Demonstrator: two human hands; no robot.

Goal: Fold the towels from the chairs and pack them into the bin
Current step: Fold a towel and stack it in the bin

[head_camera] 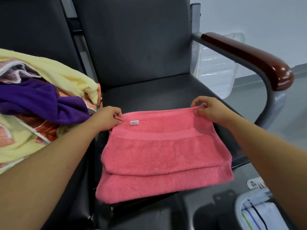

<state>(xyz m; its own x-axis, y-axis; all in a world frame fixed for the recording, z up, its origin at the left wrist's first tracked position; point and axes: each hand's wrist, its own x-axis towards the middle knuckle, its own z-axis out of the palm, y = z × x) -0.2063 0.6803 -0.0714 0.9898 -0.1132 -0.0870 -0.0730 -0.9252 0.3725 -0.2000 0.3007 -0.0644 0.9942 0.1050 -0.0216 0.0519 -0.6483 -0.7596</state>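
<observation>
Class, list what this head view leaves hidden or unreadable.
1. The bin: head view, cut off by the bottom edge; how full it is stays unknown.
2. The label on the pink towel: too small to read.
3. The towel pile: cut by the left edge; count unclear.

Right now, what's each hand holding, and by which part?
The pink towel: the left hand pinches its far left corner, the right hand its far right corner.

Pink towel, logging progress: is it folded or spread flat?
Folded: the pink towel lies in stacked layers on the chair seat.
</observation>
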